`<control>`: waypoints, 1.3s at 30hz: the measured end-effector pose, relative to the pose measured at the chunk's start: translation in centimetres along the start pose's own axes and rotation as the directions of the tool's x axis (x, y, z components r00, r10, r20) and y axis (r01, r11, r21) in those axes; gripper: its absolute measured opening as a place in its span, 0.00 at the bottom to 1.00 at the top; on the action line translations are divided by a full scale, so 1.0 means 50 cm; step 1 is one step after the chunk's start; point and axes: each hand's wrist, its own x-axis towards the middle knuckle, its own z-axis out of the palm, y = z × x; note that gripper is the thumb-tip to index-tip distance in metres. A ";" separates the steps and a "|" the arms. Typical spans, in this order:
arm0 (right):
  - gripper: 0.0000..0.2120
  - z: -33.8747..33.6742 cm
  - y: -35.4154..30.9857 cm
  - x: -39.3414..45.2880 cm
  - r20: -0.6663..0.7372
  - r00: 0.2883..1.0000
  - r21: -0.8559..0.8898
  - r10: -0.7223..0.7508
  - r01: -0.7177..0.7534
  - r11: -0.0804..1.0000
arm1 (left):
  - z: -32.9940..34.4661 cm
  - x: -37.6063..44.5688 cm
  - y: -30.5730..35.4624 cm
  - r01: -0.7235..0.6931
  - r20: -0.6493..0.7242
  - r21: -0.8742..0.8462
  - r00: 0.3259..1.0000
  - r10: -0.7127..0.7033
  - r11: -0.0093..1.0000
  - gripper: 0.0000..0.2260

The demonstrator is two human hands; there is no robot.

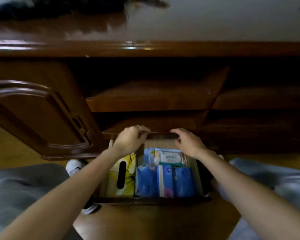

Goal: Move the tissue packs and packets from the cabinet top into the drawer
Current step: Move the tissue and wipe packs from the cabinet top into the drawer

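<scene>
Below, dark wooden cabinet [42,104], open drawer [199,181], wood floor [156,222]

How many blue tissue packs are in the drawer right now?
3, side by side along the drawer's near right: left pack, middle pack, right pack. More may lie hidden beneath.

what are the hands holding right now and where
Both the left hand and the right hand grip a dark flat object by its two ends, over the back of the open drawer. What the object is cannot be told.
</scene>
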 end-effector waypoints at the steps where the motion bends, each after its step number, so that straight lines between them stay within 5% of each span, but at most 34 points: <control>1: 0.17 -0.041 -0.027 -0.019 -0.097 0.993 0.007 -0.067 0.068 0.998 | -0.051 -0.017 0.021 -0.045 -0.064 0.012 0.997 0.046 0.999 0.11; 3: 0.12 -0.127 -0.084 -0.056 -0.321 0.921 -0.032 -0.219 0.221 0.975 | -0.148 -0.048 0.063 -0.123 -0.196 0.075 0.971 0.136 0.990 0.11; 6: 0.09 -0.262 -0.171 -0.080 -0.620 0.655 -0.202 -0.431 0.398 0.895 | -0.288 -0.066 0.128 -0.225 -0.393 0.238 0.867 0.306 0.945 0.10; 8: 0.07 -0.346 -0.228 -0.067 -0.723 0.504 -0.293 -0.471 0.394 0.871 | -0.368 -0.058 0.168 -0.229 -0.499 0.311 0.787 0.363 0.923 0.11; 9: 0.07 -0.382 -0.254 -0.055 -0.747 0.483 -0.309 -0.457 0.356 0.882 | -0.402 -0.050 0.183 -0.211 -0.538 0.328 0.759 0.366 0.921 0.10; 14: 0.22 -0.454 -0.316 0.029 -0.535 0.787 -0.325 -0.307 0.144 0.935 | -0.489 0.031 0.213 -0.131 -0.498 0.338 0.815 0.295 0.932 0.11; 20: 0.20 -0.497 -0.311 0.088 -0.637 0.610 -0.508 -0.471 0.128 0.852 | -0.519 0.184 0.243 -0.133 -0.439 0.396 0.842 0.315 0.909 0.11; 27: 0.25 -0.588 -0.322 0.243 -0.520 0.780 -0.452 -0.347 0.094 0.887 | -0.530 0.408 0.259 -0.124 -0.279 0.453 0.921 0.273 0.883 0.13; 33: 0.10 -0.637 -0.326 0.457 -0.622 0.758 -0.312 -0.197 -0.009 0.950 | -0.525 0.525 0.224 -0.187 -0.278 0.449 0.900 0.335 0.874 0.15; 39: 0.26 -0.654 -0.338 0.682 -0.475 0.875 -0.304 -0.092 -0.065 0.950 | -0.519 0.563 0.209 -0.232 -0.280 0.422 0.886 0.370 0.876 0.15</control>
